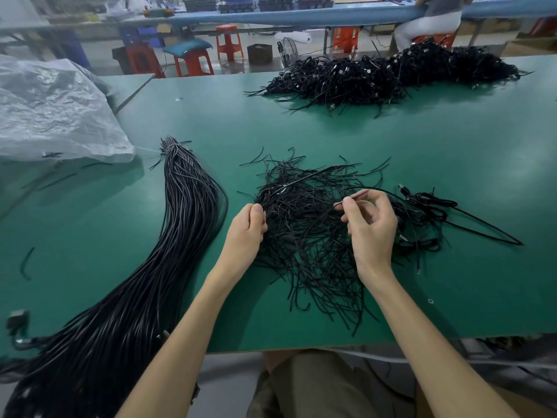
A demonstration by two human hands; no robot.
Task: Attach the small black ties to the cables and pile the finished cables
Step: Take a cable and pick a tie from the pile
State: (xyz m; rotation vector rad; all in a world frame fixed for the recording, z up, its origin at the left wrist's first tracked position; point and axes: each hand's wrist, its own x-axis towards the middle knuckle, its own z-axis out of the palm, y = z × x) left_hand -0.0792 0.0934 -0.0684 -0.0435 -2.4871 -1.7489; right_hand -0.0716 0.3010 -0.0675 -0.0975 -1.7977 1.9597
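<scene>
A loose heap of small black ties (304,236) lies on the green table (452,140) in front of me. My left hand (245,233) is at the heap's left edge, its thumb and fingers pinching ties there. My right hand (372,227) is over the heap's right side and pinches a thin black cable (376,190) that arcs away to the right. A long bundle of untied black cables (180,224) runs from the table's middle left down past the near edge. A big pile of finished coiled cables (391,75) sits at the far right.
A few coiled cables (422,212) lie just right of my right hand. A crumpled clear plastic bag (51,113) covers the far left. Stray ties (25,262) dot the left of the table. Orange stools (229,40) and a seated person (431,22) are beyond the table.
</scene>
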